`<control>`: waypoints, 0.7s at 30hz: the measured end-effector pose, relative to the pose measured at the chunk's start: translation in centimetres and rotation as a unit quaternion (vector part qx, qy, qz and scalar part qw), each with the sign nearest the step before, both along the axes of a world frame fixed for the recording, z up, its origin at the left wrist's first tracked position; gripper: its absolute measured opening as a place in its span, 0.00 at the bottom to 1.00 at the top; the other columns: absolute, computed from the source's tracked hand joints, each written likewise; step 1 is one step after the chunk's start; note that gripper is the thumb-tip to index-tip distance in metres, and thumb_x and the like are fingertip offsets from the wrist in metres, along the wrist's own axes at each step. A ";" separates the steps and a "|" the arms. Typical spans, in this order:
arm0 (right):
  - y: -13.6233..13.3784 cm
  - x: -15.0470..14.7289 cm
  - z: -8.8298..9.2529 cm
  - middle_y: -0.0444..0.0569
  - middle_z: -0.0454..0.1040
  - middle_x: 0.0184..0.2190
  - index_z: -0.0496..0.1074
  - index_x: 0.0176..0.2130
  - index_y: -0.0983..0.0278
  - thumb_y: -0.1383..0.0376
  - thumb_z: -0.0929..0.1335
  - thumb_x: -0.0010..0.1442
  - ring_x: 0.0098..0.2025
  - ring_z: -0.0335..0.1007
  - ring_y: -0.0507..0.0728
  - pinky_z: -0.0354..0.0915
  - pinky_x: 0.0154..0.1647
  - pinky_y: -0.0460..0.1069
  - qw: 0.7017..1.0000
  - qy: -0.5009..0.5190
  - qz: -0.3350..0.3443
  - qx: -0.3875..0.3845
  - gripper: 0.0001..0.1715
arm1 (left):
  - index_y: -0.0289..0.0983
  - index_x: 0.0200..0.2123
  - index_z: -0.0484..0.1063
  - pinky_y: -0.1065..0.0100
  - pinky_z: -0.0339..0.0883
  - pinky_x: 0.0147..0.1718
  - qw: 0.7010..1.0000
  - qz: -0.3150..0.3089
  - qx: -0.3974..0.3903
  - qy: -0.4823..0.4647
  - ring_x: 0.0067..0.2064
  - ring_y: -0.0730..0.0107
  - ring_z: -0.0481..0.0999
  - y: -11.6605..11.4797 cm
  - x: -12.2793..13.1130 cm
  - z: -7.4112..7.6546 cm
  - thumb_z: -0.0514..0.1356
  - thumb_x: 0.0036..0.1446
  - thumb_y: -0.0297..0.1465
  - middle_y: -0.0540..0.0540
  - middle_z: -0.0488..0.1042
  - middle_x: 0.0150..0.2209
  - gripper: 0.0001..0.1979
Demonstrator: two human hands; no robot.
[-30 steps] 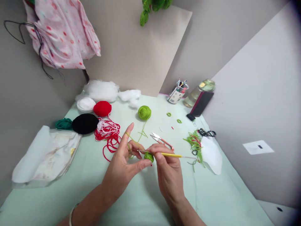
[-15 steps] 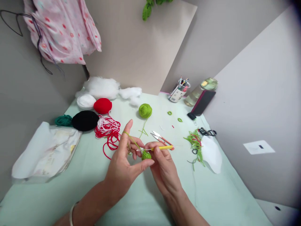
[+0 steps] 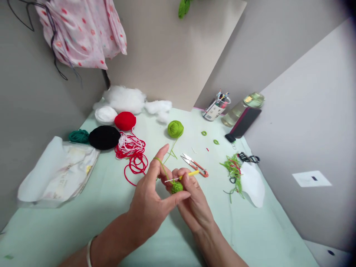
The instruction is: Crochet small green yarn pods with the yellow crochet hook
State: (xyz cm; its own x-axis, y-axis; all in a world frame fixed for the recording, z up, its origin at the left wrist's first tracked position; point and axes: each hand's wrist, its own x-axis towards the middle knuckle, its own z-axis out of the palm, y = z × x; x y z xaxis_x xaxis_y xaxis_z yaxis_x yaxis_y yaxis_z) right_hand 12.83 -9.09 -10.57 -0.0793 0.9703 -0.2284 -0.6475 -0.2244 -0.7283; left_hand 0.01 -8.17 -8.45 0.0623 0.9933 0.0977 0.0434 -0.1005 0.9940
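My left hand (image 3: 151, 198) pinches a small green crochet piece (image 3: 177, 187) between thumb and fingers. Its raised index finger carries a strand of green yarn (image 3: 164, 167). In my right hand (image 3: 194, 202) is a yellow-handled crochet hook (image 3: 191, 173), gripped between thumb and index finger. The metal end of the hook points left and lies at the top of the crochet piece, where the yarn meets it. Behind the hands sits a green yarn ball (image 3: 175, 129). Thread snips (image 3: 196, 165) with orange handles lie just beyond my right hand.
Left on the table are red yarn (image 3: 125, 121), black yarn (image 3: 104, 137), loose red strands (image 3: 136, 163), white stuffing (image 3: 125, 99) and a plastic bag (image 3: 63, 174). To the right are green rings (image 3: 216, 142), yarn scraps (image 3: 233, 167), a phone (image 3: 245, 123), a bottle (image 3: 236, 115) and a pen cup (image 3: 214, 109).
The view has shifted slightly, so most things on the table appear farther right. Both hands still hold the crochet piece and the hook; the hook's handle tilts up a little more.
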 end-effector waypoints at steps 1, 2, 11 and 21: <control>0.0 0.0 0.0 0.44 0.74 0.33 0.79 0.34 0.58 0.50 0.79 0.60 0.37 0.72 0.54 0.71 0.42 0.48 1.000 0.005 0.008 -0.003 0.16 | 0.50 0.69 0.65 0.62 0.73 0.46 1.000 -0.001 0.005 0.005 0.35 0.66 0.73 0.0 0.0 0.0 0.76 0.52 0.30 0.56 0.70 0.31 0.43; -0.1 0.0 -0.1 0.44 0.74 0.33 0.79 0.33 0.58 0.50 0.79 0.60 0.36 0.72 0.53 0.70 0.42 0.48 1.000 0.008 0.014 -0.005 0.16 | 0.50 0.69 0.66 0.62 0.73 0.46 1.000 -0.002 0.010 0.010 0.34 0.67 0.73 0.0 0.1 -0.1 0.75 0.52 0.30 0.57 0.70 0.31 0.42; -0.2 0.6 0.1 0.44 0.74 0.33 0.81 0.34 0.57 0.49 0.80 0.57 0.36 0.71 0.55 0.68 0.40 0.50 0.997 -0.050 -0.057 0.024 0.16 | 0.47 0.53 0.74 0.59 0.72 0.49 1.000 0.006 0.000 -0.008 0.40 0.62 0.77 0.0 0.0 -0.4 0.75 0.51 0.31 0.52 0.73 0.36 0.26; 0.0 1.6 1.1 0.46 0.81 0.33 0.83 0.36 0.54 0.51 0.78 0.63 0.36 0.76 0.55 0.71 0.40 0.50 0.979 -0.116 -0.116 0.124 0.11 | 0.49 0.69 0.60 0.56 0.71 0.51 0.990 -0.010 -0.096 -0.101 0.41 0.62 0.78 -0.1 0.0 0.4 0.74 0.50 0.29 0.54 0.77 0.37 0.46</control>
